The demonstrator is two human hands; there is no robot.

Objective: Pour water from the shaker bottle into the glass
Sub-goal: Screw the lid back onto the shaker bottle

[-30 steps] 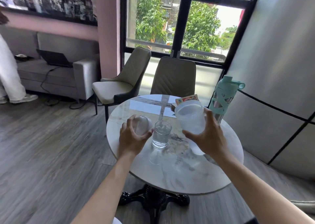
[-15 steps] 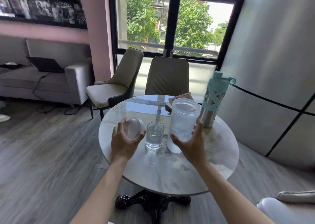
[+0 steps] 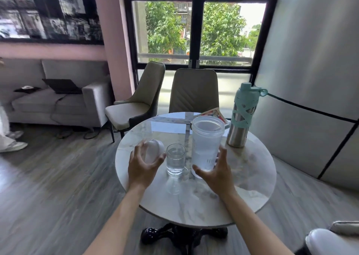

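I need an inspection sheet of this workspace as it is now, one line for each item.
Surface: round marble table, glossy, on a dark pedestal.
Job's things: shaker bottle upright, lid off, some water inside; glass upright beside it, holding water.
Clutter: teal and steel bottle; printed card behind the shaker.
Grip: left hand holds the white lid; right hand open around the shaker's base.
Cables: dark cables on the floor by the sofa.
Surroundings: two chairs, window, laptop.
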